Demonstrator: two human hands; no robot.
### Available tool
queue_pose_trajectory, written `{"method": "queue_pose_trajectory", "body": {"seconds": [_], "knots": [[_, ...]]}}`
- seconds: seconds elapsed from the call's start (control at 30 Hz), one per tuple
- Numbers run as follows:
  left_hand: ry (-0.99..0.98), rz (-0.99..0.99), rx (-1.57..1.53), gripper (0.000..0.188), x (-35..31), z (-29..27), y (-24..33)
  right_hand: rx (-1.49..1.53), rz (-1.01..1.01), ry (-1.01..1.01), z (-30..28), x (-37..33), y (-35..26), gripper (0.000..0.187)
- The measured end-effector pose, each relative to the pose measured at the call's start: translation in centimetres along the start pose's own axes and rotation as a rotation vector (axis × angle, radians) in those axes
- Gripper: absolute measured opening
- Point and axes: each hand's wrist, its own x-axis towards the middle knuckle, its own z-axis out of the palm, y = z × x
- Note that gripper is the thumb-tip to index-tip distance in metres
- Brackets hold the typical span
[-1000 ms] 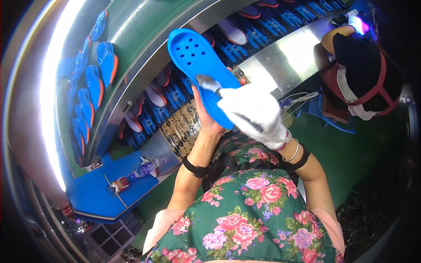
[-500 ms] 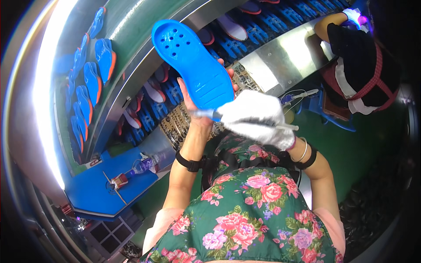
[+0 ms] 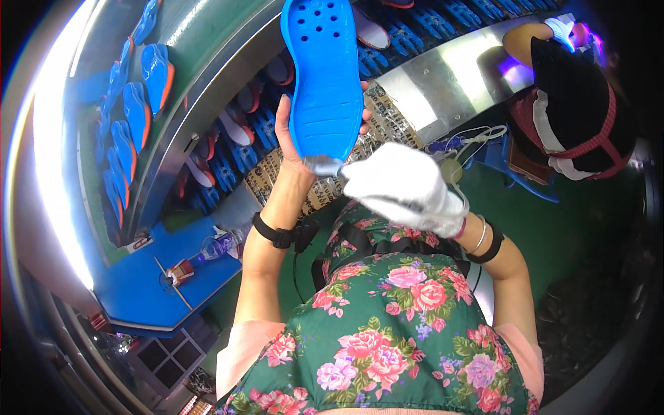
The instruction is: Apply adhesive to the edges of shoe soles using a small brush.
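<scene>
A blue shoe sole (image 3: 324, 90), with several round holes at its far end and crosswise grooves nearer me, lies face up in my bare left hand (image 3: 287, 138). The thumb shows at its left edge and fingertips at its right; the rest of that hand is hidden beneath. My right hand (image 3: 404, 183), in a white glove, is closed round a small brush (image 3: 322, 166). Its blurred bristles are at the near end of the sole, and whether they touch it I cannot tell.
At the left, several blue soles with orange edges (image 3: 137, 114) lie on a green conveyor (image 3: 200, 41). Shoe parts sit among blue racks (image 3: 408, 45) under a metal rail. A blue shelf (image 3: 138, 290) carries a purple bottle (image 3: 220, 247). Another person (image 3: 567, 111) works at far right.
The sole has turned more upright and shifted right and away from me with my left hand. The brush has shifted slightly to the sole's near end.
</scene>
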Motion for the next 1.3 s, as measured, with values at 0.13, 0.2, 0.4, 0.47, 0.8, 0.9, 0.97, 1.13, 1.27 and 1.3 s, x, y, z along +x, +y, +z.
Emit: {"method": "queue_pose_trajectory", "body": {"seconds": [0.13, 0.2, 0.4, 0.47, 0.8, 0.9, 0.97, 1.13, 1.27, 1.3], "knots": [[-0.017, -0.101, -0.003, 0.114, -0.5, -0.1, 0.4, 0.320, 0.167, -0.012, -0.5, 0.0, -0.9, 0.020], [0.069, -0.129, 0.088, 0.116, -0.6, 0.5, 0.8, 0.297, 0.248, 0.091, -0.3, -0.1, 0.1, 0.015], [-0.081, -0.258, 0.060, 0.101, 0.4, -0.5, 1.7, -0.055, -0.052, -0.086, 0.3, -1.4, -0.4, 0.030], [-0.064, -0.275, 0.094, 0.099, 0.2, -1.0, 2.1, 0.131, 0.021, -0.134, -0.2, -1.4, -0.9, 0.029], [0.016, -0.368, 0.115, 0.090, 0.7, -0.3, 2.5, 0.117, 0.004, -0.085, -0.3, -1.5, -0.5, 0.033], [0.053, -0.343, 0.185, 0.090, 0.7, -0.1, 2.5, 0.130, 0.069, -0.004, -1.0, -0.1, -0.3, 0.025], [0.058, -0.313, 0.165, 0.091, 1.1, 0.1, 2.3, 0.050, 0.132, 0.112, -0.4, 0.6, 0.0, 0.022], [-0.091, -0.245, -0.077, 0.095, 1.9, -0.5, 1.7, 0.433, 0.299, 0.008, -0.5, 0.2, -0.2, 0.020], [0.226, -0.106, -0.177, 0.094, 0.3, 1.2, -0.5, 0.239, 0.370, 0.172, -3.2, 1.6, 2.7, 0.021], [0.198, -0.144, -0.180, 0.092, -0.3, 0.6, -1.0, 0.178, 0.363, 0.182, -3.8, 2.1, 2.9, 0.021]]}}
